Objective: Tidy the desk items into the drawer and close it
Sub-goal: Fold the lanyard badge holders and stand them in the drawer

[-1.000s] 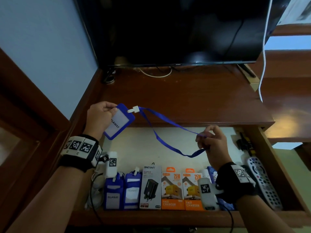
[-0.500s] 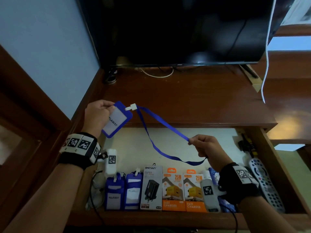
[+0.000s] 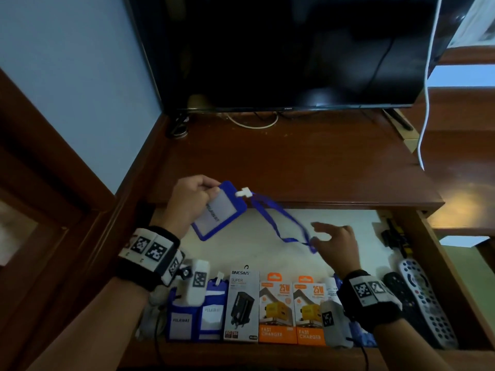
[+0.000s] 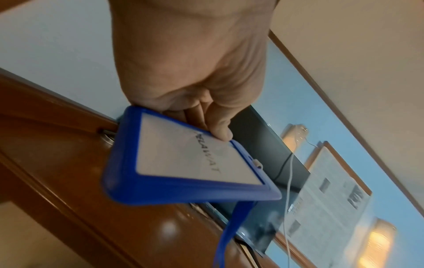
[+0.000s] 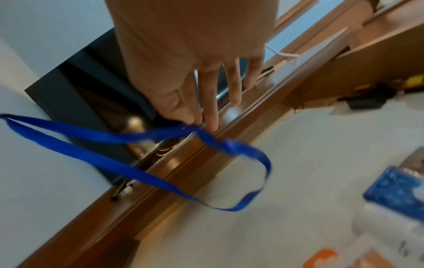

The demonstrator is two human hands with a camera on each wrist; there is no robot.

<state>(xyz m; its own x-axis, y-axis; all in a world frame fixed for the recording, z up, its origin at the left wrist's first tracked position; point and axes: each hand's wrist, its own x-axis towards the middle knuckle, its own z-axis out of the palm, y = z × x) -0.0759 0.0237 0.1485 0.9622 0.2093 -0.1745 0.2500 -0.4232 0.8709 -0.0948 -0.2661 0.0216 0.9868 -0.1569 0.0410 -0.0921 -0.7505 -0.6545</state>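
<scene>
Above open drawer [image 3: 417, 231], left hand [image 3: 187, 202] pinched one badge holder [image 3: 219, 210]; right hand [image 3: 334, 242] spread, strap [image 3: 278, 218] seemingly loose; two orange charger boxes [image 3: 293, 311] below.

Count, open drawer [image 3: 417, 236]: blue badge holders 3, one [image 3: 219, 210] held over the drawer with lanyard [image 3: 278, 220], two [image 3: 180, 319] [image 3: 214, 314] at the drawer front; orange charger boxes 2 [image 3: 277, 311] [image 3: 308, 314]; black-and-white charger box 1 [image 3: 242, 306]; remotes 2 [image 3: 426, 303] [image 3: 396, 287]; hands in view 2 [image 3: 187, 202] [image 3: 337, 245]; television 1 [image 3: 294, 49]
</scene>
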